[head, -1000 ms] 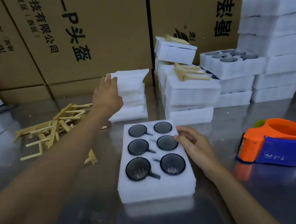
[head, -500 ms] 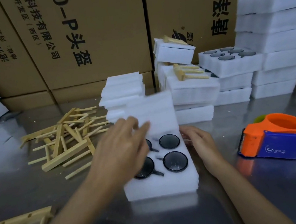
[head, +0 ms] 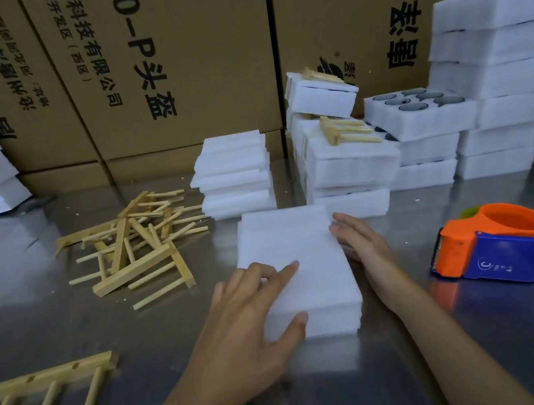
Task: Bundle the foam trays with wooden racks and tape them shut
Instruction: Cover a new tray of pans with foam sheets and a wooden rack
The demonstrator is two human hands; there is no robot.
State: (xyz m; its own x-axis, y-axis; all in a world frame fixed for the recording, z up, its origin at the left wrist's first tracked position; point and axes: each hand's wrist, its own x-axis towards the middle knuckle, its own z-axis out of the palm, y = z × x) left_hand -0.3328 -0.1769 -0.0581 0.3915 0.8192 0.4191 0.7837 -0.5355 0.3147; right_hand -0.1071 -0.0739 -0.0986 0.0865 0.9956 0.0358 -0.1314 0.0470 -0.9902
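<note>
— Foam lid [head: 296,260] where?
— Dead centre, capping the tray. Left hand [head: 257,311] flat on top, fingers straight; right hand [head: 361,240] relaxed against the three o'clock edge, probably squaring edges.
— Racks?
— Wooden rack [head: 52,376] waiting at eight o'clock; tape dispenser [head: 505,250] at three.

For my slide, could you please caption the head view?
Both hands, left and right, square a foam lid on its tray, tape dispenser beside.

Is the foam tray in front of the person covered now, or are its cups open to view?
Covered: a plain foam sheet lies flat over it, no cups showing.
</note>
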